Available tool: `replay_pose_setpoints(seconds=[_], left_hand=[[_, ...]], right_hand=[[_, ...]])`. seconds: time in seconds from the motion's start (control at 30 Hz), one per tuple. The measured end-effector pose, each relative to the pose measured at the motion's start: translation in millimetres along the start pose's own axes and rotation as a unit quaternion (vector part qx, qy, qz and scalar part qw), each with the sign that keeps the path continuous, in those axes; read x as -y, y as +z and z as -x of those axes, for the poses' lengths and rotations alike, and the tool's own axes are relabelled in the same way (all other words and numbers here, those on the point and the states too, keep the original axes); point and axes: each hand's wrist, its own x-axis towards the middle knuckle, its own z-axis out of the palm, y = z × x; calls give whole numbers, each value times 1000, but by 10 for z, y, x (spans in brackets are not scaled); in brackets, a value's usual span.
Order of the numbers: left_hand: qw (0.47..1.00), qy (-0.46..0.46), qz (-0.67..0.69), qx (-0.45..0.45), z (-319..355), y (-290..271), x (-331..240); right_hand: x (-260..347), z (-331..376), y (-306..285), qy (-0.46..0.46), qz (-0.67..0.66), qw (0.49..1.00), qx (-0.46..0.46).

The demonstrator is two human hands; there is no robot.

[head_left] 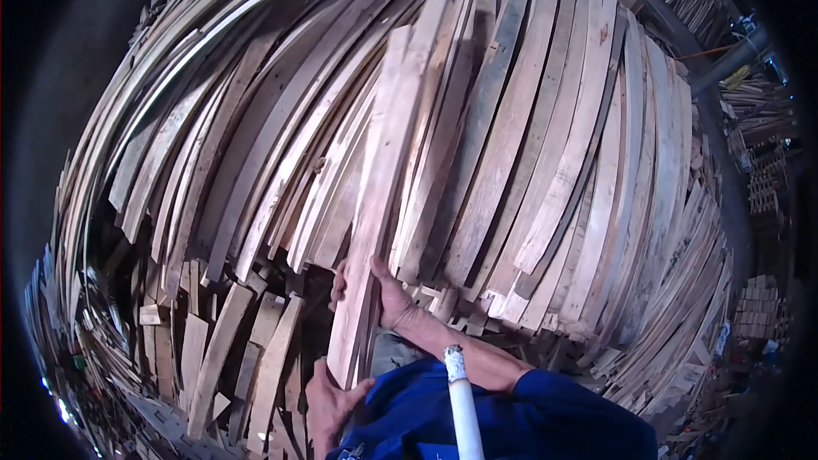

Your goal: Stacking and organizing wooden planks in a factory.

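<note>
A long pale wooden plank (388, 170) runs from the lower middle up toward the top of the picture, lying over a big heap of similar planks (545, 145). My right hand (388, 294) grips the plank from the right side, a little above its near end. My left hand (328, 400) holds the plank's near end from below. One or two thinner boards seem to lie under the plank in the same grip. A white cigarette (461, 400) sticks out at the bottom middle, in front of my blue sleeve (511, 422).
Planks lean and pile in every direction, filling the view. Shorter boards (213, 358) stand on end at the lower left. Stacked wooden pallets (754, 307) and a grey pipe (728, 60) sit at the far right.
</note>
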Motion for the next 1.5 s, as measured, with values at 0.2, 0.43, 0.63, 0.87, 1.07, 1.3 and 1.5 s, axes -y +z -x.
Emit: replay_pose_setpoints(seconds=[0.2,0.43,0.63,0.87,1.07,1.3,1.5], left_hand=[[990,122,66,31,-881,-102,-367],[928,315,-160,-116,-2777,-902,-1362],[968,197,42,-148,-3088,-1617,9],[878,-242,388,-140,-3381,-562,2420],[767,-275,577,-52,-3797,529,2509],[667,-159,722,-86,-4000,902,1746],[636,-49,753,-164,-3529,581,1222]], right_hand=[[821,-627,94,-148,164,969,-112],[2553,-1525,297,-231,492,737,-402],[3896,-137,125,-382,731,432,-364],[3962,1396,-336,-215,851,-11,-478],[3864,1515,-750,-326,796,229,-457],[3807,1462,-717,-315,774,271,-478],[3693,1371,-634,-295,757,271,-516]])
